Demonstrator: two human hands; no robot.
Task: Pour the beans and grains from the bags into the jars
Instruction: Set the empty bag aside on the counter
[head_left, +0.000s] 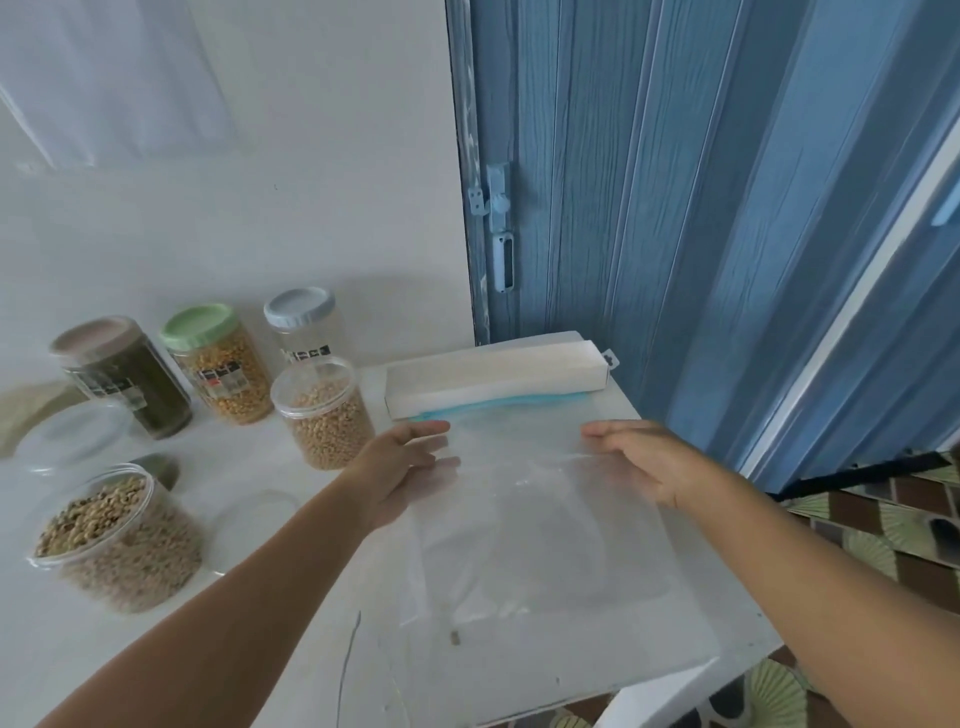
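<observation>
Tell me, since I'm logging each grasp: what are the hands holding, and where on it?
An empty clear zip bag. The left hand and right hand each take a side edge just below its blue zip strip; the exact grip is blurred.

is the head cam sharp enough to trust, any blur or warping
Head view: soft daylight, no harsh glare; wide-angle lens bows the blue door and table edge; left hand and right hand slightly motion-smeared on the clear bag; the near open jar is soft, its beans indistinct.
</observation>
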